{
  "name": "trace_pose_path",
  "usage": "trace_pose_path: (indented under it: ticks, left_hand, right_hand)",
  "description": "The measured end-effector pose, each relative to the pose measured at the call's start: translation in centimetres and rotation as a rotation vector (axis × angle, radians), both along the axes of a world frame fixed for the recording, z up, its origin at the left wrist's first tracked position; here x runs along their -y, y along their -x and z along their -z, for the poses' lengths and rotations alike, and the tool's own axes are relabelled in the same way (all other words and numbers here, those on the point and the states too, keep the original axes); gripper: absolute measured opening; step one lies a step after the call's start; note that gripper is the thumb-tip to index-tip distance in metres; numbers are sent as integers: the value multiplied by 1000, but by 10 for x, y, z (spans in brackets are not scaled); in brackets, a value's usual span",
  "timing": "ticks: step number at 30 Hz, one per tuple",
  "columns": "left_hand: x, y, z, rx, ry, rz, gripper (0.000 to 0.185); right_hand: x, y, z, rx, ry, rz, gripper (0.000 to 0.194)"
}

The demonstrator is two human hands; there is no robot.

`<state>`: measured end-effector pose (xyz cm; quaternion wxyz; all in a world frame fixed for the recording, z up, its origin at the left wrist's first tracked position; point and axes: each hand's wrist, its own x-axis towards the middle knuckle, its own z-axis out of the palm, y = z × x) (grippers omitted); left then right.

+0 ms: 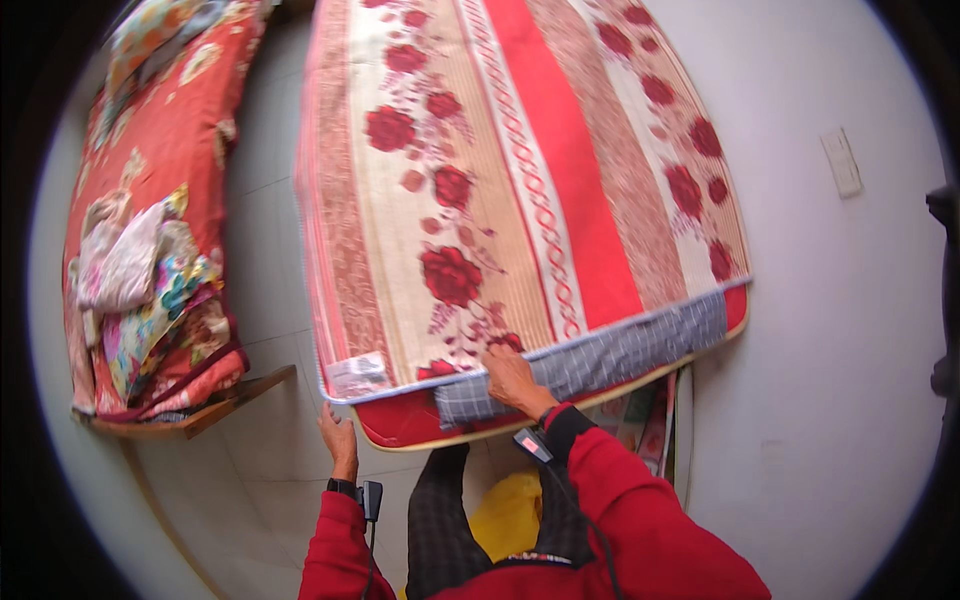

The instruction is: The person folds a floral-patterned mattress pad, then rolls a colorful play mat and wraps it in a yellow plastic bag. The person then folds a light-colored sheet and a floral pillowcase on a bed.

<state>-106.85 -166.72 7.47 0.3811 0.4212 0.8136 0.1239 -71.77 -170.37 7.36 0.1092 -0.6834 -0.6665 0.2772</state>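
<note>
A floral striped blanket (480, 187) with a pale blue bound edge lies spread over a red mattress (397, 424). My right hand (514, 375) is at the blanket's near edge, fingers bent onto the cloth; whether they pinch it is unclear. Beneath that hand, a grey checked cloth (630, 364) forms a long strip along the near end of the mattress. At the blanket's near left corner is my left hand (337, 435), its fingertips at the bound edge; its grip cannot be told. A printed label (358, 375) lies at that corner.
On the left stands another bed with a red floral cover (161, 135), a pile of patterned clothes (142, 277) and a wooden end rail (240, 401). Tiled floor (270, 225) runs between the beds. A white wall (810, 300) borders the right side. A yellow bag (510, 517) lies between my legs.
</note>
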Motion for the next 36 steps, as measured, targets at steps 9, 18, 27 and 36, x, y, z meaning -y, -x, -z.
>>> trace_pose_path:
  ticks: [9,18,27,36]
  left_hand:
    - [44,-211,-30,285,-282,696,38]
    - [65,-511,-17,176,-436,1371,59]
    - [60,-615,24,-161,-157,1528,55]
    - [40,-616,30,-1,-79,1608,38]
  right_hand:
    - [101,-126,-29,-333,-78,365,37]
    - [236,-457,-10,-340,-24,1120,23]
    - [259,-686,5,-769,-171,1482,61]
    - [209,-735,27,-1188,-446,1365,50]
